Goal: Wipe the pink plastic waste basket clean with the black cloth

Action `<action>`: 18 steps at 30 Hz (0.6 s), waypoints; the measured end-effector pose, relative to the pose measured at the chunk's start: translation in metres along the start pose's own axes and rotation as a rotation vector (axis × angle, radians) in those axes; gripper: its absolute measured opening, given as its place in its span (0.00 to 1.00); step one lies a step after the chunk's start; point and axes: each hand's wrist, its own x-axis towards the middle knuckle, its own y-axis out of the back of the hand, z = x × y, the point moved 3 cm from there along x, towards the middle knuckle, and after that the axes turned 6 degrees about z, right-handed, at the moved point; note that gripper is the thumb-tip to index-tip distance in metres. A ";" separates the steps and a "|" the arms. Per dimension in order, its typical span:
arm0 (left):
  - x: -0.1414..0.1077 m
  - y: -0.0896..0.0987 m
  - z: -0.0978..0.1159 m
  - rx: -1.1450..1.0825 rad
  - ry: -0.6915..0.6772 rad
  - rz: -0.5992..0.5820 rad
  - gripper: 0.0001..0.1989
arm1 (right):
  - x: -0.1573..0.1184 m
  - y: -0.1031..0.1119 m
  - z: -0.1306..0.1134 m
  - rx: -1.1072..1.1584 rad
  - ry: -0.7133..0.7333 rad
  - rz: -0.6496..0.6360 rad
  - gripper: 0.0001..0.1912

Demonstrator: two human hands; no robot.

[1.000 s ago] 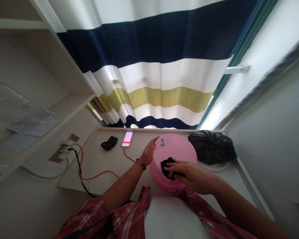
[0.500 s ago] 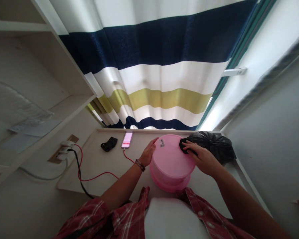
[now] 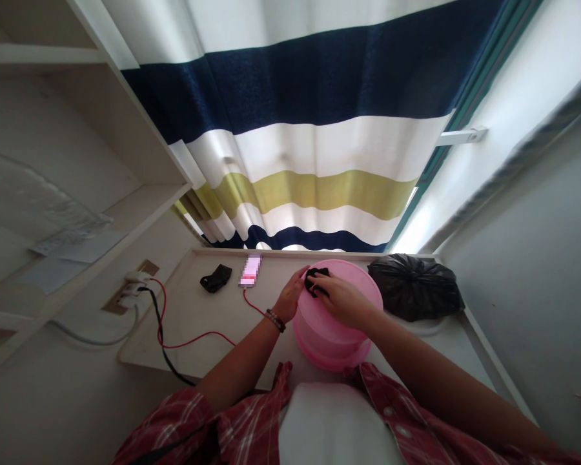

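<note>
A round pink plastic tub stands on the white desk in front of me, flat round face up, with a wider rim low down. My left hand holds it by its left side, fingers against the upper edge. Bunched under the fingers of my right hand is a black cloth, pressed to the left part of the flat face, close to my left fingertips. The label on that face is covered now by the cloth and hand.
A knotted black plastic bag lies right of the tub. To the left are a small black cloth item and a phone on a red cable. Plugs fill a wall socket by the shelf. A striped curtain hangs behind.
My right hand has slid the black cloth leftward across the tub's flat face, from its right edge to its left side, over the label. My left hand keeps its hold.
</note>
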 end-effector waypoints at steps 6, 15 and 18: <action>-0.001 0.001 0.001 0.010 0.005 0.003 0.23 | -0.026 0.004 -0.034 0.088 0.115 -0.148 0.21; -0.001 0.000 0.002 -0.010 0.043 -0.028 0.24 | -0.085 0.062 0.003 0.227 -0.130 -0.276 0.19; -0.001 -0.001 0.005 -0.013 0.044 -0.036 0.24 | -0.092 0.072 0.026 0.196 -0.247 -0.207 0.18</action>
